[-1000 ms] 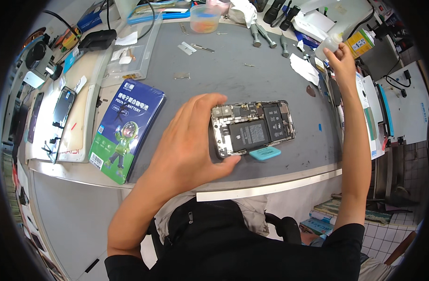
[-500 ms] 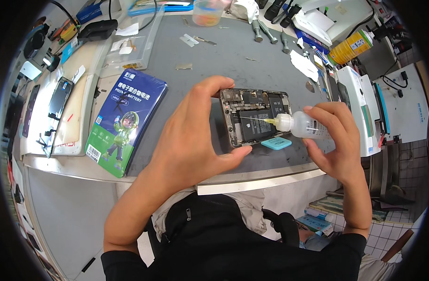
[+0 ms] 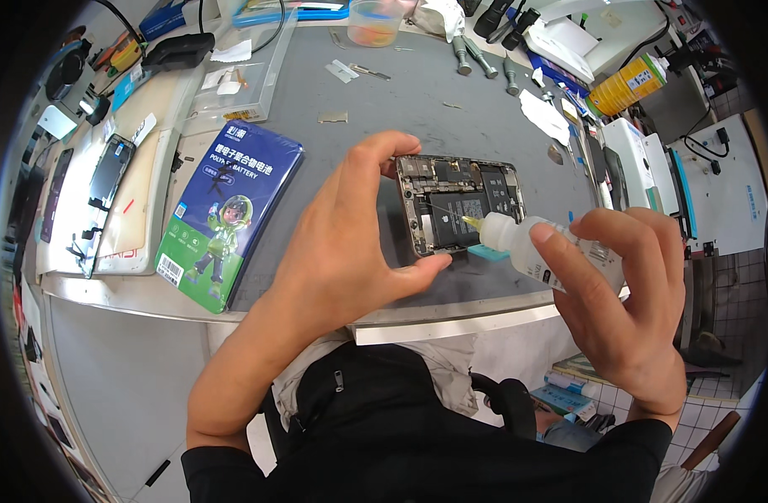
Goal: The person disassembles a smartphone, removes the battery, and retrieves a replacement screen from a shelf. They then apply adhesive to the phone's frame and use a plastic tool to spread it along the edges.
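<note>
My left hand [image 3: 350, 226] grips the left end of an opened phone [image 3: 426, 172], tilted up off the grey mat with its battery [image 3: 464, 220] and circuit parts bare. Thumb and fingers clasp its lower and upper edges. My right hand [image 3: 623, 293] is closed round a clear squeeze bottle [image 3: 539, 251] with a white cap. From its yellow tip a thin needle points left over the phone's battery; I cannot tell whether the needle touches. Partly hidden behind the bottle, a small light-blue piece [image 3: 489, 252] lies below the phone's lower edge.
A blue and green battery box [image 3: 229, 218] lies left of my left hand. Further left are phone screens [image 3: 107, 176] on a board. Screwdrivers [image 3: 461, 57], a plastic cup [image 3: 376, 23] and small metal pieces [image 3: 333, 117] lie toward the back. A yellow can [image 3: 627, 84] is at the right.
My right hand has come down, nearer and to the right, tilting the bottle so its needle points more upward and left. My left hand and the phone have barely shifted.
</note>
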{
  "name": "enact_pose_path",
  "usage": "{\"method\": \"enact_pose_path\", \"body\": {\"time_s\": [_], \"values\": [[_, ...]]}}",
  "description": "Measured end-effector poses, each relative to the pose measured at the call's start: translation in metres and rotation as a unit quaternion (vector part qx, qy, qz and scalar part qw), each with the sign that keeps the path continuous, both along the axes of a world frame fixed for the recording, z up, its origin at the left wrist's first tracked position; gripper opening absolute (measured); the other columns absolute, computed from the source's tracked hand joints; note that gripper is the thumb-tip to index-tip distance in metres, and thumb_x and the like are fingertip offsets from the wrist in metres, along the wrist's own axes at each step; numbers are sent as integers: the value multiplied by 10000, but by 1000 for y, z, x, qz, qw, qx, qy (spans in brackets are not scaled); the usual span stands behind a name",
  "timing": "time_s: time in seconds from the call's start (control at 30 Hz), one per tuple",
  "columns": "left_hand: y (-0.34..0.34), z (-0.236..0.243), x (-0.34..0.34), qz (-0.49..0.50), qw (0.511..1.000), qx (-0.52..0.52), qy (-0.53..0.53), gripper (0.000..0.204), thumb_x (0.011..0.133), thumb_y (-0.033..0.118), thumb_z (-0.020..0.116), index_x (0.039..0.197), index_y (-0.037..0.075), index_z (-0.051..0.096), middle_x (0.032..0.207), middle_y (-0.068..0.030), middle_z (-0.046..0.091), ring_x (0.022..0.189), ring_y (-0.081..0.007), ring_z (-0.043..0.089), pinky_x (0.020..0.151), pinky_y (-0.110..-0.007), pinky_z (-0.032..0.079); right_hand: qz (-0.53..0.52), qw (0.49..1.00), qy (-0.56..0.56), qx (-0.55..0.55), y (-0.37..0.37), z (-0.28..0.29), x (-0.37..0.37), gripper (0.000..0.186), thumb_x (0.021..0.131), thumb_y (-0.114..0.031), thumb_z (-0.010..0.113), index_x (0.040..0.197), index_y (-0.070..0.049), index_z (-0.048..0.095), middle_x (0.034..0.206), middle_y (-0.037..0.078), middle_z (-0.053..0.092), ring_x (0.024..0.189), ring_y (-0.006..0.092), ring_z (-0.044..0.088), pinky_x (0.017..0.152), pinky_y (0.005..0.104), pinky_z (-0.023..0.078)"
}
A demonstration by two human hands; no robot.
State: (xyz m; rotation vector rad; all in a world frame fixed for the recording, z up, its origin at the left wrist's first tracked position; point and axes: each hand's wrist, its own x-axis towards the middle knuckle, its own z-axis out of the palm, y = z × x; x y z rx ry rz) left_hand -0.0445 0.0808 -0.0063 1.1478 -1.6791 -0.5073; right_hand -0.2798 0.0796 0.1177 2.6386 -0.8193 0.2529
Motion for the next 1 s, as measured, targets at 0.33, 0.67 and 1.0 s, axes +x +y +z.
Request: {"method": "enact_pose_path", "body": {"time_s": [0.33, 0.67, 1.0], "values": [[1, 2, 0, 2, 1000, 10, -6, 918, 627, 101, 922, 1396, 56, 422, 1364, -119, 576, 1225, -252, 588, 1056, -387, 463, -10, 1000, 10, 10, 9, 2, 0, 768, 530, 75, 770, 1265, -130, 682, 1089, 92, 582, 949, 293, 567, 785, 419, 490], [1, 0, 3, 1, 998, 49, -25, 902, 634, 76, 916, 1402, 68, 444, 1400, -99, 552, 1255, -259, 578, 1048, -392, 477, -26, 978, -182, 102, -22, -42, -47, 567, 678, 24, 763, 1227, -27, 630, 1116, 169, 633, 1002, 337, 613, 873, 398, 495], [0, -1, 2, -2, 998, 1, -55, 876, 630, -8, 888, 1386, 65, 451, 1361, -171, 530, 1231, -380, 558, 1017, -422, 485, -18, 971, -179, 159, -36, -61, -67, 595, 600, 19, 802, 1172, -72, 665, 1123, 110, 650, 1042, 342, 595, 874, 428, 462]]}}
